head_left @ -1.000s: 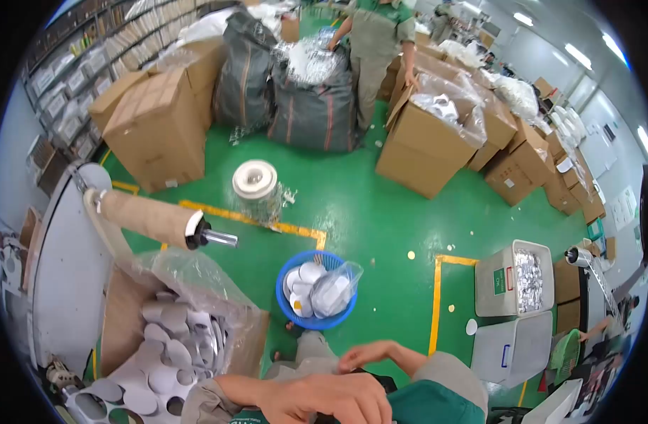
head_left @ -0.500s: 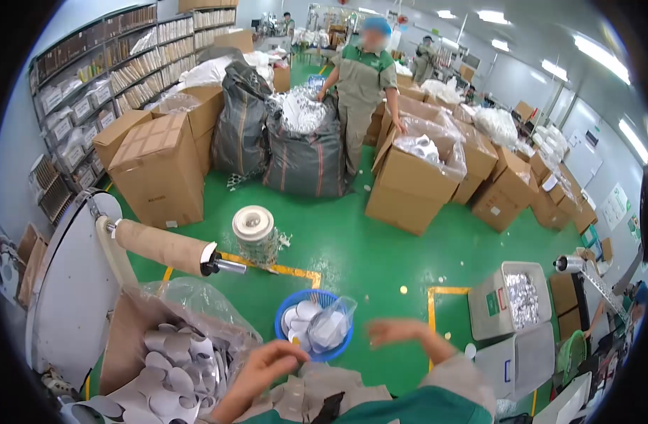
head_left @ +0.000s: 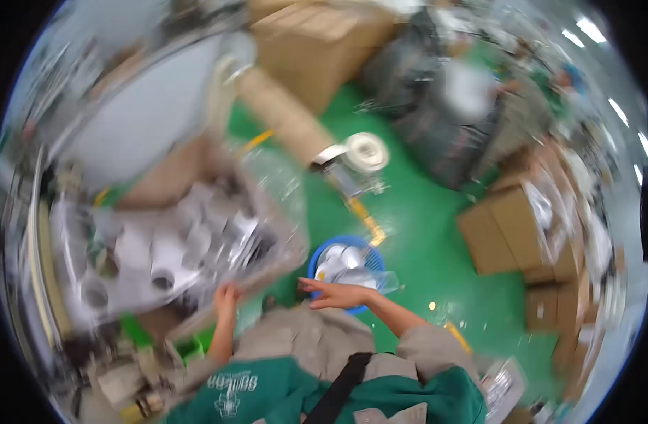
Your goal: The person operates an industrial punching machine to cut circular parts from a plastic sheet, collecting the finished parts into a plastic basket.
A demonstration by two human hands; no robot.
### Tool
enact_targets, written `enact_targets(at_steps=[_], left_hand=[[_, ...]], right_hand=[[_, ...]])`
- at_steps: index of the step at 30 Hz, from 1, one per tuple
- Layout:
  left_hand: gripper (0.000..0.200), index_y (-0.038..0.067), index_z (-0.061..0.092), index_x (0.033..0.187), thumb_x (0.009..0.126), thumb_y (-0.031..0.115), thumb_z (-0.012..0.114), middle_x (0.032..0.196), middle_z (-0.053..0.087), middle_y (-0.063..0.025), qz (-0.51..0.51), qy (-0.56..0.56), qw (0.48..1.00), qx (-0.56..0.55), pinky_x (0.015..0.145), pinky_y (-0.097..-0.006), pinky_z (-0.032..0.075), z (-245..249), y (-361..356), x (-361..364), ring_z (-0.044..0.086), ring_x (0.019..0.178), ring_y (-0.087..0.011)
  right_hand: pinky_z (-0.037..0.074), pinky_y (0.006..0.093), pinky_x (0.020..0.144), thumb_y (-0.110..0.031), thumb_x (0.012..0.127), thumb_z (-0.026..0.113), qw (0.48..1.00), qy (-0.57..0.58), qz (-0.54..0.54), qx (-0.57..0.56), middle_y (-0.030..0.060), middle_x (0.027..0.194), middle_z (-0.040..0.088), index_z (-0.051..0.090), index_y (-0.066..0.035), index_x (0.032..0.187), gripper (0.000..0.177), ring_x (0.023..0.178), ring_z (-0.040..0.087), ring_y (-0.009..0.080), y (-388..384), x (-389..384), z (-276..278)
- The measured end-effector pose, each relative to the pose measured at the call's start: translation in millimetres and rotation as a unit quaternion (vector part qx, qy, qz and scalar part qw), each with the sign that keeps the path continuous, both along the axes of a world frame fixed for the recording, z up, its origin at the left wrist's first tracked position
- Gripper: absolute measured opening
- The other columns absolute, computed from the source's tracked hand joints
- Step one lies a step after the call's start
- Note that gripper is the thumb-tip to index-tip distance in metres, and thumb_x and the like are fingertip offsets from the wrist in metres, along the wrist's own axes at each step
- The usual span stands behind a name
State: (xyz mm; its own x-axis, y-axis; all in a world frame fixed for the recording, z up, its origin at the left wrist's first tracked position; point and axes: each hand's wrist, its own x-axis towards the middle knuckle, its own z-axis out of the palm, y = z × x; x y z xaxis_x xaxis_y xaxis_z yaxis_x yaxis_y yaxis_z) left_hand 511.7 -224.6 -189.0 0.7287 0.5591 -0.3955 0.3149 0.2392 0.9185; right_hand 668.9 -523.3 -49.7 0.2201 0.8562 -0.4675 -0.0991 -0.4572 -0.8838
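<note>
My left hand (head_left: 227, 297) is raised at the near edge of a large cardboard box (head_left: 190, 152) lined with clear plastic. Its fingers are slightly blurred but look loosely apart, and nothing shows in them. White sheet scraps (head_left: 204, 226) with round cut-outs fill that box. My right hand (head_left: 332, 292) reaches leftward with its fingers stretched out and holds nothing. It passes over the near rim of a blue basket (head_left: 382, 260). White round pieces (head_left: 338, 260) and a clear plastic bag (head_left: 359, 277) lie in the basket, partly hidden by the hand.
A brown cardboard roll (head_left: 285, 113) on a shaft juts out above the box. On the green floor stands a white roll (head_left: 366, 152). Full dark sacks (head_left: 444, 141) and a person (head_left: 529, 106) are beyond. Cardboard boxes (head_left: 504, 230) line the right.
My view has swung left and down, blurring the surroundings. My left hand is now by the box edge. My right hand has moved left, over the basket rim.
</note>
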Motion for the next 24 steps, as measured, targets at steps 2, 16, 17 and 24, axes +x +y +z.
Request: enact_targets(at_steps=[2, 16, 17, 24], left_hand=[[0.026, 0.001, 0.053, 0.104, 0.084, 0.018, 0.056, 0.084, 0.060, -0.0063, 0.008, 0.026, 0.998, -0.058, 0.067, -0.0251, 0.044, 40, -13, 4, 0.058, 0.075, -0.0140], [0.036, 0.003, 0.045, 0.117, 0.085, 0.016, 0.052, 0.105, 0.056, -0.0151, 0.376, -0.140, 0.916, -0.013, 0.074, -0.0311, 0.049, -45, 136, -102, 0.058, 0.090, -0.0247], [0.036, 0.003, 0.044, 0.118, 0.085, 0.017, 0.052, 0.106, 0.055, -0.0151, 0.376, -0.143, 0.916, -0.014, 0.074, -0.0316, 0.049, -29, 136, -84, 0.058, 0.091, -0.0248], [0.040, 0.001, 0.044, 0.119, 0.086, 0.022, 0.052, 0.109, 0.054, -0.0153, 0.354, -0.203, 0.912, -0.024, 0.078, -0.0348, 0.047, 32, 150, -32, 0.056, 0.094, -0.0261]], right_hand=[[0.038, 0.0316, 0.092, -0.025, 0.088, 0.052, 0.993, 0.014, 0.098, 0.061, 0.0165, 0.130, 0.041, 0.025, -0.006, 0.136, 0.058, 0.111, 0.049, 0.0215, 40, -8, -21], [0.042, 0.0277, 0.052, -0.014, 0.080, 0.053, 0.622, -0.210, -0.743, -0.130, 0.0042, 0.071, 0.057, 0.057, -0.008, 0.081, 0.008, 0.061, 0.052, 0.0138, -294, 74, -97], [0.045, 0.0294, 0.060, -0.019, 0.080, 0.056, 0.727, -0.165, -0.644, -0.172, 0.0041, 0.078, 0.058, 0.059, -0.008, 0.091, 0.016, 0.069, 0.055, 0.0150, -253, 60, -102], [0.040, 0.0397, 0.092, -0.041, 0.084, 0.054, 0.942, 0.230, -0.215, -0.116, 0.0055, 0.133, 0.041, 0.022, -0.019, 0.139, 0.068, 0.110, 0.050, 0.0215, -192, 35, -118]])
